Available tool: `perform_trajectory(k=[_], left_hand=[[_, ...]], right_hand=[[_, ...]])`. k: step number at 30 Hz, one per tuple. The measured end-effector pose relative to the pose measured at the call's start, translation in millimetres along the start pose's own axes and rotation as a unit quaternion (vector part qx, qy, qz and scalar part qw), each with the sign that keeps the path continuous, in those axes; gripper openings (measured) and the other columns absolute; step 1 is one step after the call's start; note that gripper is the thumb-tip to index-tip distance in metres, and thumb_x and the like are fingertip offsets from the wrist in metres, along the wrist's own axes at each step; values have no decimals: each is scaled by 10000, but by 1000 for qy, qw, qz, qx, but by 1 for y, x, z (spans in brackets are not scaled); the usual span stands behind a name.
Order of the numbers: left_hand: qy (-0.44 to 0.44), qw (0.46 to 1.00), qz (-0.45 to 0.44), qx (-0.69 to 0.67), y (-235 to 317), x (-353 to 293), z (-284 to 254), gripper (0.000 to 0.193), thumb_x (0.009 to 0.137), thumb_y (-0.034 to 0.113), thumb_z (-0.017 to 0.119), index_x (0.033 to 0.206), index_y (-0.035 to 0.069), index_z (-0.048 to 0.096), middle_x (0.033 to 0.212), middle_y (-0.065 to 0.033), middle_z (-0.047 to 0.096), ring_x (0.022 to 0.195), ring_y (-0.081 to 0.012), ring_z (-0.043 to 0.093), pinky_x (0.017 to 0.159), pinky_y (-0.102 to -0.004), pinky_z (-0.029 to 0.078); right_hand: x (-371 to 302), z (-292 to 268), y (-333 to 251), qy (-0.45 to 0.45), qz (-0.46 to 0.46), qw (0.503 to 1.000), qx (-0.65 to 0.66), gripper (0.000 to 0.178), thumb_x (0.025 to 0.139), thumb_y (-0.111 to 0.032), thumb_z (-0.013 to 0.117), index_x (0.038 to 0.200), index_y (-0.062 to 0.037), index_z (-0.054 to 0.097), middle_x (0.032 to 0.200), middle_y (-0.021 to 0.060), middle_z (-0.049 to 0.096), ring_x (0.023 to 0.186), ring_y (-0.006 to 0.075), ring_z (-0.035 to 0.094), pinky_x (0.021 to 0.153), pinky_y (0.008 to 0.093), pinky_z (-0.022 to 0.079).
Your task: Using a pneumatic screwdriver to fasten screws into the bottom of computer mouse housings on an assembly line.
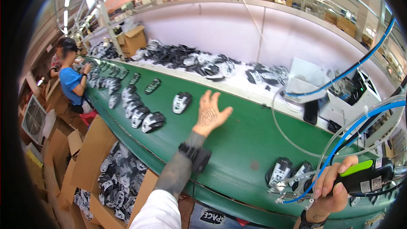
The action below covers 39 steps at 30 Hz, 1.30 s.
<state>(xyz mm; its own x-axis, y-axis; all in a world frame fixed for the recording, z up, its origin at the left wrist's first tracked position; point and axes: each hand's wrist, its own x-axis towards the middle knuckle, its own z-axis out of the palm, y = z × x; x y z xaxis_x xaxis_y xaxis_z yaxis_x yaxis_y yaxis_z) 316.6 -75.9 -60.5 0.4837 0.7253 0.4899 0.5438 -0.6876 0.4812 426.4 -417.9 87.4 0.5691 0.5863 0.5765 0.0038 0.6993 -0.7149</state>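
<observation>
My left hand [210, 112] reaches over the green conveyor belt [237, 144] with fingers spread and nothing in it. Just left of its fingertips lies a black-and-silver mouse-shaped housing [182, 102]. My right hand [330, 184] is wrapped round a black power screwdriver [360, 177] with a bright green lever, lying nearly level at the lower right. Thin tubes and metal parts at the tool's left end overlap two more housings, one of them a grey-and-black housing [279, 171]; whether the tip touches them I cannot tell.
Rows of similar housings [135, 110] and small green circuit boards [152, 86] lie farther left on the belt. Loose parts [182, 57] pile along the back ledge. Blue hoses [360, 61] loop at the right. Cardboard boxes [93, 157] of parts stand lower left. A person in blue [72, 80] works beyond.
</observation>
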Motion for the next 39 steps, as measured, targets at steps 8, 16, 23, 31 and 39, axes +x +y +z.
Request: perform_trajectory(k=[8,16,23,31,39], left_hand=[[-98,967,-138,189,-117,28,-19,604,700,452,644,1238,227,487,1171,-206,451,1083,-369,482,862,-434,458],[-187,745,-254,-588,70,-16,3,553,839,439,586,1287,144,452,1060,-38,559,741,-136,560,544,-276,498],[-295,456,-270,-795,157,-80,41,521,873,379,550,1328,214,359,1062,-40,450,863,-168,538,629,-343,542],[-354,381,-252,-816,146,-107,23,499,882,215,468,1353,163,311,1308,-118,392,958,-260,559,782,-436,526],[-397,331,-261,-815,174,-123,41,542,878,208,464,1370,122,254,1280,-143,385,942,-265,546,787,-466,521]], right_hand=[[-1,8,-21,6,4,999,36,253,804,-92,591,995,0,453,612,61,419,527,154,412,465,240,366],[-4,-2,-21,110,-61,992,-18,202,836,-146,496,978,-5,480,627,38,369,567,131,369,532,222,310],[2,-46,-26,118,-150,981,-37,244,830,-180,491,973,17,502,658,64,408,580,157,408,535,259,364],[11,-31,2,95,-210,973,-30,303,849,-214,527,1064,-66,373,621,31,474,478,142,459,529,303,403],[2,-42,-10,92,-218,970,-55,309,844,-237,538,1057,-89,370,621,36,486,459,139,465,502,294,393]])
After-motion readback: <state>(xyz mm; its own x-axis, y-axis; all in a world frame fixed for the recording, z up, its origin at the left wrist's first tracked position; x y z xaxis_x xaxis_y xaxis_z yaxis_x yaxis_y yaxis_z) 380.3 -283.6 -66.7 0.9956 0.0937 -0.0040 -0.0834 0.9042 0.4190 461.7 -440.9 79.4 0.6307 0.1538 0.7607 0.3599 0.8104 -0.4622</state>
